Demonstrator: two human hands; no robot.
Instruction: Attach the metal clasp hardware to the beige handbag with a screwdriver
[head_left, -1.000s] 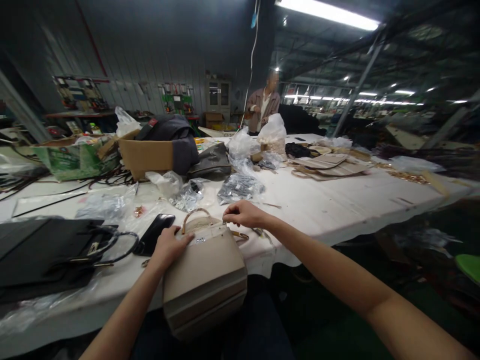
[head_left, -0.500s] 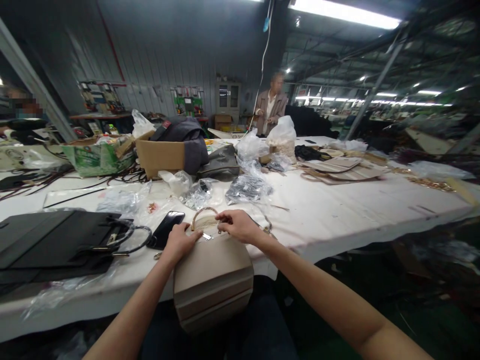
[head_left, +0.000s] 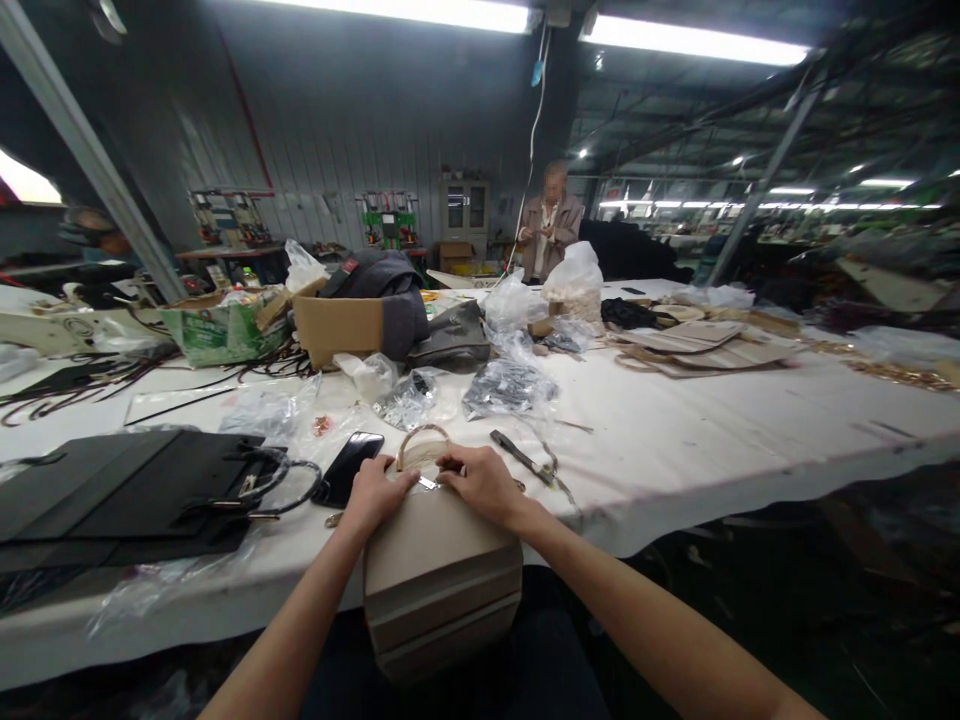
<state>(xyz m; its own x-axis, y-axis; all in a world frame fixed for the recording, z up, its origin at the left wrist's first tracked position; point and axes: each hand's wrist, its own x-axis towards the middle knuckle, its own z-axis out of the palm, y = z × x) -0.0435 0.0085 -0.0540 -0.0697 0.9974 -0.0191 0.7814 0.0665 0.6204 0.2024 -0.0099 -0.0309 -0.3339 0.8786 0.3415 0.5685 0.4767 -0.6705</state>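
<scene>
A beige handbag point(head_left: 439, 545) rests tilted between my lap and the table edge, its round handle point(head_left: 424, 430) pointing away from me. Near its top edge is a small shiny metal clasp point(head_left: 428, 483). My left hand point(head_left: 377, 492) is closed on the bag's upper left edge, thumb beside the clasp. At the clasp's right side, my right hand point(head_left: 484, 485) pinches with bent fingers; whatever lies between the fingertips is too small to make out. A black phone point(head_left: 352, 465) lies left of the handle. To the right lies a dark hand tool, perhaps pliers point(head_left: 523, 455).
A black handbag point(head_left: 150, 490) lies flat at left. Behind are clear plastic bags point(head_left: 510, 388), a cardboard box point(head_left: 337, 330) and a green box point(head_left: 225, 335). Flat beige bag pieces point(head_left: 705, 345) are stacked at right. A person point(head_left: 551, 225) stands beyond the table.
My right hand's fingertips have come closer to the clasp. The view has shifted, so things sit lower and farther right, and the dark tool now shows beside my right hand.
</scene>
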